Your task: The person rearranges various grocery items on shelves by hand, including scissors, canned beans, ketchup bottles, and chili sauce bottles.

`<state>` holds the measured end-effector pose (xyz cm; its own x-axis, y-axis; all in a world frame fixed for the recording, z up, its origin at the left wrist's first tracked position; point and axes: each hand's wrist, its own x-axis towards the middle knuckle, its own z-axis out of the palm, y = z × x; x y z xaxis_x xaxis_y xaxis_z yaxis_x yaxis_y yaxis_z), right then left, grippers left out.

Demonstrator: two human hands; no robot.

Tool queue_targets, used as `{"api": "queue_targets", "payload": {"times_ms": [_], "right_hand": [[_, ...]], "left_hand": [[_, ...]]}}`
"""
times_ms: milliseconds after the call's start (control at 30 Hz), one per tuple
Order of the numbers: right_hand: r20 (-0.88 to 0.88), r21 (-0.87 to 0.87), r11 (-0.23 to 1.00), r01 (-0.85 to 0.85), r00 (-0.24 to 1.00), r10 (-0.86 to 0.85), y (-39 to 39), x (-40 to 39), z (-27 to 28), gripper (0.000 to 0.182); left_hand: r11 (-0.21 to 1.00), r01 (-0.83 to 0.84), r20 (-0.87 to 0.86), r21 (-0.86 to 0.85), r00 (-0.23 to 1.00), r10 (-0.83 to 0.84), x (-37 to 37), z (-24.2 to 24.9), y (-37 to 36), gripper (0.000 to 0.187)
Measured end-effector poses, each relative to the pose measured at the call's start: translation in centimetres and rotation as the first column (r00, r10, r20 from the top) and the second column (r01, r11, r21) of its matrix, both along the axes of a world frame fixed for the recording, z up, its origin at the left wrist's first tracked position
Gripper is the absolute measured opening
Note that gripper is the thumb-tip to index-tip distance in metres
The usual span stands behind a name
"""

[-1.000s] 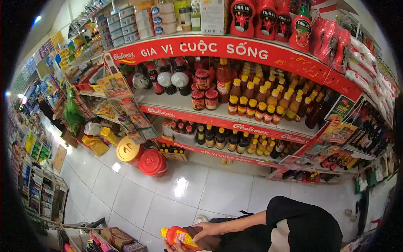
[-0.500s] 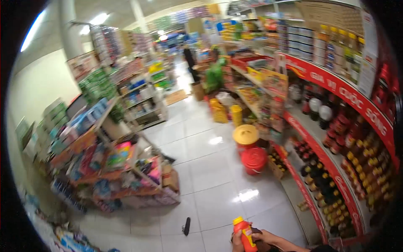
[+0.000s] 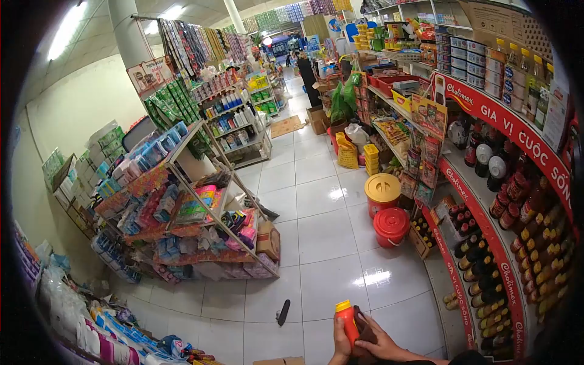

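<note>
Low in the head view, my left hand [image 3: 341,338] is closed around a red bottle [image 3: 349,323] with a yellow cap, held nearly upright. My right hand [image 3: 381,340] grips a dark brown cloth [image 3: 367,330] against the bottle's right side. Part of the bottle's lower end is hidden by fingers and cloth. To the right of my hands stand shelves of sauce bottles [image 3: 483,304] edged with red strips.
A red lidded bucket [image 3: 390,226] and a yellow-lidded bin [image 3: 382,188] stand beside the right shelves. On the tiled floor [image 3: 328,243] lies a small black object [image 3: 283,312]. A rack of packaged goods [image 3: 201,258] stands left; cardboard [image 3: 280,361] shows at the bottom edge.
The view has turned slightly left, so the shelves sit further right, and it is sharper. Both hands still hold the bottle and cloth; the bottle's label is now turned out of sight.
</note>
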<state>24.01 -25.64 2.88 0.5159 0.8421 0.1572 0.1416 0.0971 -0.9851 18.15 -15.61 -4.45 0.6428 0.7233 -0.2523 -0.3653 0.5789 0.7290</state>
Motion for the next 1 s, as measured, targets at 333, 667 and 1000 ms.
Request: {"api": "queue_targets", "payload": {"times_ms": [333,667,1000], "right_hand": [[0.316,-0.206,0.939,0.276,0.927,-0.203,0.4,5.3,-3.0,0.06],[0.097,-0.194,0.981,-0.002,0.995,0.021,-0.1,-0.6,-5.5,0.065],[0.125,-0.322,0.943,0.083,0.991,-0.044,1.7,-0.6,-3.5,0.066]], "left_hand": [[0.964,0.202,0.021,-0.172,0.979,-0.202,0.9,-2.5,-2.9,0.048],[0.928,0.203,-0.09,-0.313,0.966,-0.241,-0.1,-3.4,-0.4,0.049],[0.889,0.156,-0.194,-0.43,0.946,-0.26,-1.2,-3.7,5.7,0.05]]}}
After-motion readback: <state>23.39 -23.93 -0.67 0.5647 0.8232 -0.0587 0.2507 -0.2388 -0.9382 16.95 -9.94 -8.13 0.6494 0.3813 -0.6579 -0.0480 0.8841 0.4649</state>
